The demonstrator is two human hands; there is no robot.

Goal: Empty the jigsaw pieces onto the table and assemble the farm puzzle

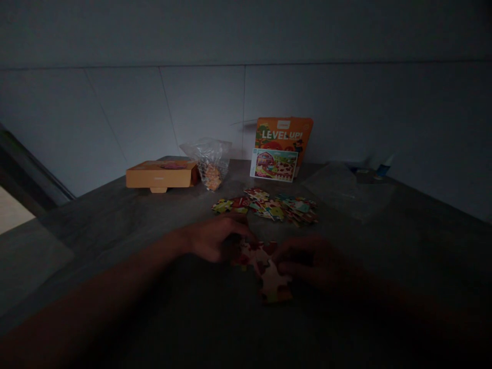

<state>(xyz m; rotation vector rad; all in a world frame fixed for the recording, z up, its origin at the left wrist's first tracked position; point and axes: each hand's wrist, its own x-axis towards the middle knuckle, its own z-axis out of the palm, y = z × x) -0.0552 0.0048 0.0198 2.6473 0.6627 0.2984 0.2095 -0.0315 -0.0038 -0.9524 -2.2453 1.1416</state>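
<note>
A small group of joined jigsaw pieces (pixel 263 269) lies on the dark table just in front of me, between my hands. My left hand (pixel 217 241) is at its left edge, and my right hand (pixel 307 261) is over its right side. Both sets of fingers reach the pieces, but the dim light hides any grip. Beyond them lies a loose heap of colourful jigsaw pieces (pixel 265 207), not touching either hand.
An orange box (pixel 159 174) and a clear plastic bag (pixel 209 161) with pieces inside stand at the back. Behind the heap, an orange "LEVEL UP!" card (pixel 284 136) leans by a farm picture card (pixel 273 165). A flat plastic sheet (pixel 338 189) lies to the right.
</note>
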